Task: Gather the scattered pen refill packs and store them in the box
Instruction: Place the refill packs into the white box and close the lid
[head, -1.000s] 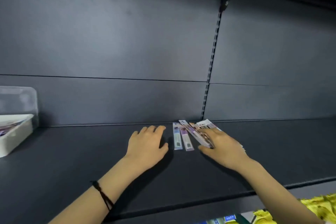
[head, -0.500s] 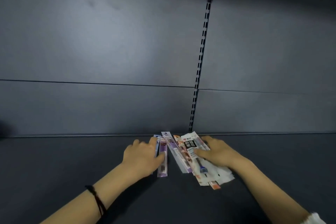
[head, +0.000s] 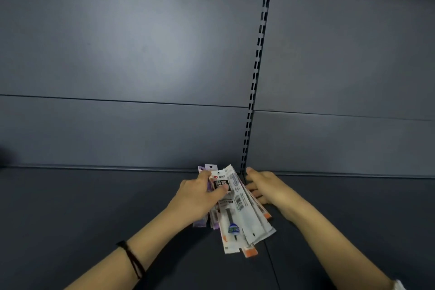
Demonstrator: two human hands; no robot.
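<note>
**PEN REFILL PACKS: ONE BUNDLE, ON SHELF, LEFT HAND HOLDING**

Change since earlier frames: a second ago the pen refill packs (head: 237, 214) lay flat in a loose fan, with two of them apart at the 9 o'clock side. Half a second ago the left hand was pushing those two towards the rest. Now all overlap in a single bundle. The right hand, which had been lying on top of the packs, has come off to their 3 o'clock side. The white box seen at the 9 o'clock edge a second ago is out of view now.

Item: the bundle sits towards 6 o'clock from the view's centre, on the dark shelf (head: 94, 207), at the foot of the slotted upright (head: 257, 61).

Long axis: roughly 12 to 6 o'clock. The hang-hole headers point at the back panel (head: 141, 54). The near ends splay towards 5 and 6 o'clock, some of them orange-tipped. Whether the header end is raised off the shelf cannot be told.

Left hand (head: 200, 198): its fingers (head: 204, 175) are curled round the bundle's 9 o'clock edge and the thumb is pressed across the top pack. There is a black cord bracelet (head: 133, 259) on the wrist.

Right hand (head: 268, 189): its fingers (head: 253, 188) are straight, held narrowly together and laid against the bundle's 3 o'clock edge, grasping nothing.
</note>
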